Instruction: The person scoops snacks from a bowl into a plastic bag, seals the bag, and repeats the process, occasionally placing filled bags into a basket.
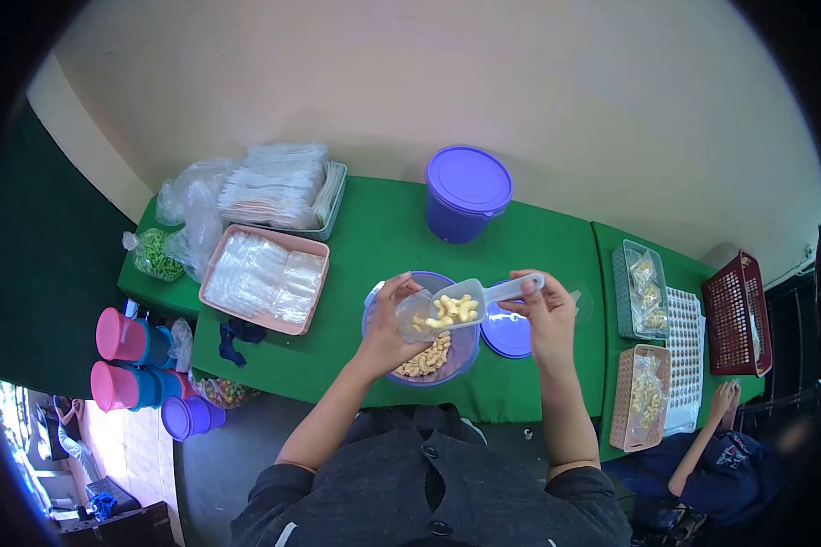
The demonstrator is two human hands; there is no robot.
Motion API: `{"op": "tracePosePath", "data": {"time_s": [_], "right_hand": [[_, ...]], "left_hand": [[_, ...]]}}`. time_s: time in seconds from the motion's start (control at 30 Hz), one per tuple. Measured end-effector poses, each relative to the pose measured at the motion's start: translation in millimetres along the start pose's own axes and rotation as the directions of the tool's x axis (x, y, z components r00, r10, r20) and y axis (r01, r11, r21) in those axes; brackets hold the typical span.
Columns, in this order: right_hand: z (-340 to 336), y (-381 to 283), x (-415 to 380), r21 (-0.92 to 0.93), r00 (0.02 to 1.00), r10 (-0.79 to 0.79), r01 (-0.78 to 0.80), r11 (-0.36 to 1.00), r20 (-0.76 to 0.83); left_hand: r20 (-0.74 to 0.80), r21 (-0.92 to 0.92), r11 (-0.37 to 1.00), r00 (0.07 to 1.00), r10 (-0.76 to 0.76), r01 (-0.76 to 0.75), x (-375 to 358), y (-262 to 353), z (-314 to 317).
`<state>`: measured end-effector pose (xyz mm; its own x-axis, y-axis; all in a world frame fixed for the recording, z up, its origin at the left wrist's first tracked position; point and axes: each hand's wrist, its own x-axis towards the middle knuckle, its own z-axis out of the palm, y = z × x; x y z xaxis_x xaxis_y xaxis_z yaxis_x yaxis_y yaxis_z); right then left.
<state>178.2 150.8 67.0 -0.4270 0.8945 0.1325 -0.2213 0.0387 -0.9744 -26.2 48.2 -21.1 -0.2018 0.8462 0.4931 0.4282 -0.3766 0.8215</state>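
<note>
My right hand grips the handle of a clear white scoop that holds curved, pale yellow snack pieces. The scoop's front edge is at the mouth of a small clear plastic bag, which my left hand holds with fingers wrapped round it. A few pieces are inside the bag. Beneath both is a purple tub with more of the pieces at its bottom. A purple lid lies right of the tub, partly behind the scoop handle and my right hand.
Behind stands a closed purple bucket. Left are a pink tray of clear bags and a grey tray of stacked bags. Filled baskets and a dark red basket stand right, near another person.
</note>
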Motion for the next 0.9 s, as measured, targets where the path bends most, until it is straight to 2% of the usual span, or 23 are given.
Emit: {"op": "tracePosePath", "data": {"time_s": [0.1,0.23,0.3,0.33,0.4,0.43,0.47,0.5,0.53,0.57,0.6,0.63,0.67,0.7,0.77,0.8,0.87,0.9], "right_hand": [[4.9,-2.0,-3.8,-0.016,0.999,-0.029,0.028,0.999,-0.042],[0.2,5.9,-5.6,-0.018,1.000,-0.022,0.022,1.000,-0.016],[-4.8,11.5,-3.7,0.123,0.994,0.092,-0.085,0.989,-0.051],[-7.5,15.7,-3.1,0.123,0.994,0.092,-0.085,0.989,-0.051],[-13.4,25.6,-0.1,0.421,0.970,0.228,-0.174,0.890,-0.082],[-16.5,29.9,1.5,0.421,0.971,0.227,-0.173,0.890,-0.080],[-19.7,34.2,3.0,0.444,0.963,0.225,-0.137,0.886,-0.150],[-22.1,39.6,4.4,0.463,0.950,0.223,-0.100,0.880,-0.220],[-23.9,47.0,5.8,0.463,0.951,0.221,-0.099,0.881,-0.217],[-26.2,55.9,6.7,0.378,0.948,0.178,-0.068,0.923,-0.264],[-28.4,66.6,7.1,0.290,0.943,0.131,-0.038,0.956,-0.306],[-30.9,83.8,7.1,0.292,0.944,0.130,-0.038,0.956,-0.304],[-32.9,103.8,5.9,0.013,0.984,0.062,-0.061,0.998,-0.166],[-32.0,114.5,2.1,-0.267,0.999,0.034,-0.036,0.963,-0.012],[-11.7,120.0,-10.5,-0.579,0.973,0.182,-0.068,0.812,0.140],[-2.2,119.7,-14.5,-0.578,0.974,0.179,-0.066,0.813,0.140],[12.9,115.9,-19.1,-0.771,0.909,0.289,0.055,0.634,0.302],[16.3,115.6,-18.9,-0.771,0.908,0.288,0.057,0.635,0.304]], "left_hand": [[0.016,-0.011,1.000,1.000,0.013,-0.012,0.7,0.0,2.4],[0.022,0.008,1.000,1.000,-0.001,0.000,0.6,1.8,-0.3],[0.023,0.026,1.000,1.000,0.000,-0.001,1.2,2.4,-1.1],[0.009,-0.037,0.999,1.000,0.002,-0.002,2.4,2.8,-1.3],[-0.006,-0.099,0.995,1.000,0.005,-0.006,4.0,4.6,-2.4],[-0.065,-0.286,0.954,0.992,-0.108,0.085,4.3,5.9,-3.4],[-0.102,-0.467,0.870,0.968,-0.230,0.157,4.3,6.5,-4.4],[-0.104,-0.467,0.870,0.968,-0.229,0.156,4.8,4.9,-6.6],[-0.193,-0.536,0.829,0.932,-0.307,0.162,5.6,1.4,-10.7],[-0.273,-0.602,0.783,0.881,-0.387,0.157,6.4,-0.9,-14.8],[-0.276,-0.600,0.784,0.880,-0.386,0.156,6.3,-1.2,-19.7],[-0.263,-0.717,0.686,0.866,-0.426,0.120,6.3,-0.6,-25.1],[-0.244,-0.817,0.572,0.852,-0.464,0.078,6.7,1.3,-28.5],[-0.245,-0.816,0.573,0.852,-0.463,0.077,8.0,7.8,-30.3],[-0.232,-0.794,0.602,0.872,-0.431,0.086,11.1,22.5,-32.2],[-0.232,-0.793,0.604,0.873,-0.428,0.085,10.1,22.2,-31.1],[-0.203,-0.644,0.759,0.935,-0.290,0.096,4.9,21.5,-27.7],[-0.205,-0.643,0.760,0.935,-0.290,0.095,2.2,24.7,-26.1]]}}
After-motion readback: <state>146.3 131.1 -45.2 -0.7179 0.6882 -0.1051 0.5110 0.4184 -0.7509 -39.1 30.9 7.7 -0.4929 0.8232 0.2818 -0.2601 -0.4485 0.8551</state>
